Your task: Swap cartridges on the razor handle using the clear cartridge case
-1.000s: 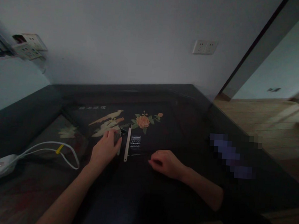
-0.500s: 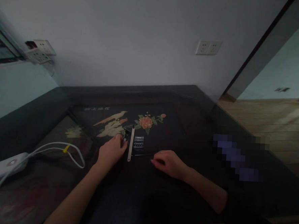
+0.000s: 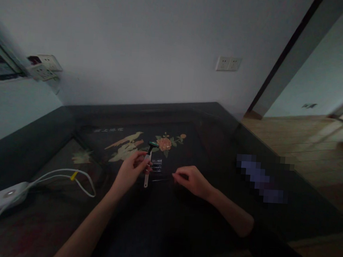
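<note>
Though slender, razor in left hand

Left fingers in a pinch, right fingers in a loose curl

1. Dark tabletop, beyond the left hand's grip and off to its left: a short row of four pale Chinese characters, beyond a decorative bird.
2. Second character in that row: "上", meaning "on" or "above".
3. Last character, the one nearest the grip: "花", meaning "flower".
4. First and third characters: too blurred to read surely.
</note>
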The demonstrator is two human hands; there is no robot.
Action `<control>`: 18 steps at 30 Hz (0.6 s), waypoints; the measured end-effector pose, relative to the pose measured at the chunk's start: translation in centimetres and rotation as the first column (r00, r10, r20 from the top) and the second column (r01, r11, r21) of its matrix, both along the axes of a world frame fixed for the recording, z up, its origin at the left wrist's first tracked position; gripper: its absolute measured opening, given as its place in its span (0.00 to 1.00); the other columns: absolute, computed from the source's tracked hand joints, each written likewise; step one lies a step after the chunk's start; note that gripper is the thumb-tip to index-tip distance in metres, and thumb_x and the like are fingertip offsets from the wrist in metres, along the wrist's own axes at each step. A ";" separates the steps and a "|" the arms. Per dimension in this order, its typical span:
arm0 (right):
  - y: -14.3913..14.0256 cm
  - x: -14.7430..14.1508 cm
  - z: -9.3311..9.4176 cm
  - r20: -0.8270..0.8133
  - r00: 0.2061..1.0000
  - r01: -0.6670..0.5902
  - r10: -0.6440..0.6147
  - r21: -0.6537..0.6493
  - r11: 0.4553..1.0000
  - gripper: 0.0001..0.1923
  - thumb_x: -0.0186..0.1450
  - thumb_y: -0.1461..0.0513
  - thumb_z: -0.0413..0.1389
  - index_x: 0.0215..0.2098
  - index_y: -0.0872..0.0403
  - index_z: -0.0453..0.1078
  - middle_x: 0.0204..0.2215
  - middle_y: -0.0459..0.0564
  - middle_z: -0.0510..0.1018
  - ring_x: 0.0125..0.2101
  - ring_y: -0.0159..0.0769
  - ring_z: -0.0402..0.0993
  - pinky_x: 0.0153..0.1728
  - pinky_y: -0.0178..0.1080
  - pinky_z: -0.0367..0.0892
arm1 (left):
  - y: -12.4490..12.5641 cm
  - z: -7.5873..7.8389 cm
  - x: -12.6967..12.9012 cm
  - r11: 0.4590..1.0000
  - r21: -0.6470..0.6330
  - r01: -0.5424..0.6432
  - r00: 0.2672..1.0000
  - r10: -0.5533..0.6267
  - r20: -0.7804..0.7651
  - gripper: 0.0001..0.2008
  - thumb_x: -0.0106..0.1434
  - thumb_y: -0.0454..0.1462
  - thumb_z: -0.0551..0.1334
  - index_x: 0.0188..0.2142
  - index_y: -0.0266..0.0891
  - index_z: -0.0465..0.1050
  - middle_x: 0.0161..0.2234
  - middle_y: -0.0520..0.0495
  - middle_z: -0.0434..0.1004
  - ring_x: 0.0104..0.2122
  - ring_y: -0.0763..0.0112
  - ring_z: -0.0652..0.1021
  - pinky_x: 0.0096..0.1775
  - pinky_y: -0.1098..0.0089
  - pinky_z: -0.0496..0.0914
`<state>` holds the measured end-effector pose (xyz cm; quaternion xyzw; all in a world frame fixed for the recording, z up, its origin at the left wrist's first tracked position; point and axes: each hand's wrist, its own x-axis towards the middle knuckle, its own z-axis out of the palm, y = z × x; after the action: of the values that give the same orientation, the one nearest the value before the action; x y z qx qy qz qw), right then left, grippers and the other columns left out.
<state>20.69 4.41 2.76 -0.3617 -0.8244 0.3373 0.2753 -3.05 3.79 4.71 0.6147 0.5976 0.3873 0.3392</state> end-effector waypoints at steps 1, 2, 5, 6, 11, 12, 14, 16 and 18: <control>0.0 0.1 0.5 -0.043 0.999 0.033 -0.034 -0.019 0.999 0.16 0.68 0.60 0.50 0.25 0.57 0.69 0.20 0.44 0.71 0.23 0.29 0.66 0.27 0.32 0.59 | -0.4 0.3 1.0 1.000 -0.005 0.030 0.998 -0.030 0.063 0.20 0.62 0.49 0.56 0.45 0.36 0.65 0.33 0.44 0.78 0.28 0.65 0.81 0.30 0.66 0.75; 0.0 0.3 1.0 -0.086 0.994 0.066 -0.069 -0.041 0.997 0.16 0.69 0.59 0.50 0.26 0.57 0.69 0.20 0.44 0.71 0.23 0.29 0.67 0.27 0.32 0.60 | -0.8 0.5 2.0 0.998 -0.010 0.059 0.992 -0.057 0.116 0.20 0.63 0.49 0.56 0.44 0.35 0.65 0.33 0.45 0.78 0.26 0.68 0.80 0.27 0.69 0.73; -0.1 0.7 2.2 -0.212 0.964 0.138 -0.159 -0.113 0.984 0.14 0.69 0.57 0.48 0.33 0.56 0.70 0.23 0.46 0.73 0.25 0.31 0.71 0.27 0.33 0.65 | -2.0 0.6 4.8 0.995 -0.004 0.104 0.969 -0.101 0.226 0.18 0.64 0.49 0.55 0.46 0.39 0.63 0.32 0.50 0.75 0.17 0.77 0.71 0.18 0.75 0.64; -0.1 0.9 2.5 -0.243 0.953 0.151 -0.180 -0.133 0.979 0.13 0.70 0.57 0.47 0.37 0.56 0.69 0.25 0.47 0.74 0.25 0.31 0.72 0.27 0.33 0.66 | -2.3 0.4 5.5 0.992 0.011 0.124 0.954 -0.122 0.273 0.16 0.65 0.47 0.56 0.46 0.39 0.63 0.30 0.52 0.74 0.16 0.78 0.69 0.18 0.76 0.62; -0.8 1.3 2.6 -0.424 0.873 0.113 -0.241 -0.305 0.946 0.16 0.69 0.54 0.50 0.50 0.54 0.67 0.36 0.51 0.77 0.31 0.32 0.76 0.27 0.34 0.70 | -3.2 -0.8 6.5 0.980 0.132 0.149 0.982 -0.162 0.101 0.10 0.66 0.39 0.56 0.44 0.39 0.70 0.30 0.51 0.76 0.32 0.69 0.76 0.35 0.71 0.70; -0.9 1.3 2.5 -0.448 0.861 0.082 -0.240 -0.344 0.935 0.17 0.68 0.53 0.52 0.51 0.53 0.67 0.38 0.52 0.77 0.32 0.33 0.76 0.28 0.34 0.71 | -3.3 -0.9 6.4 0.980 0.122 0.160 0.982 -0.170 0.083 0.10 0.67 0.39 0.55 0.43 0.39 0.71 0.30 0.50 0.76 0.32 0.68 0.76 0.35 0.70 0.70; -1.3 1.3 2.3 -0.458 0.858 0.039 -0.231 -0.391 0.919 0.21 0.64 0.52 0.58 0.53 0.51 0.67 0.41 0.51 0.76 0.36 0.34 0.75 0.32 0.35 0.72 | -3.5 -0.8 6.4 0.978 0.095 0.187 0.978 -0.194 0.075 0.12 0.67 0.40 0.54 0.41 0.38 0.73 0.29 0.50 0.76 0.30 0.68 0.76 0.34 0.71 0.70; -1.7 1.2 2.2 -0.451 0.860 0.030 -0.238 -0.420 0.907 0.25 0.61 0.53 0.63 0.54 0.50 0.67 0.41 0.50 0.76 0.39 0.35 0.75 0.37 0.37 0.72 | -3.7 -0.6 6.4 0.973 0.083 0.216 0.972 -0.222 0.082 0.11 0.67 0.40 0.55 0.40 0.38 0.74 0.27 0.50 0.75 0.29 0.68 0.76 0.32 0.72 0.70; -1.9 1.2 2.3 -0.457 0.855 0.006 -0.244 -0.463 0.886 0.27 0.59 0.54 0.64 0.55 0.48 0.67 0.41 0.49 0.76 0.40 0.35 0.74 0.41 0.38 0.71 | -3.9 -0.3 6.4 0.967 0.081 0.241 0.964 -0.248 0.093 0.11 0.66 0.40 0.56 0.40 0.38 0.74 0.27 0.51 0.76 0.28 0.69 0.76 0.31 0.73 0.69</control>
<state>21.91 2.46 5.05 -0.3684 -0.5981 0.5801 0.4123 3.38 -0.14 4.38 0.6745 0.4853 0.3938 0.3929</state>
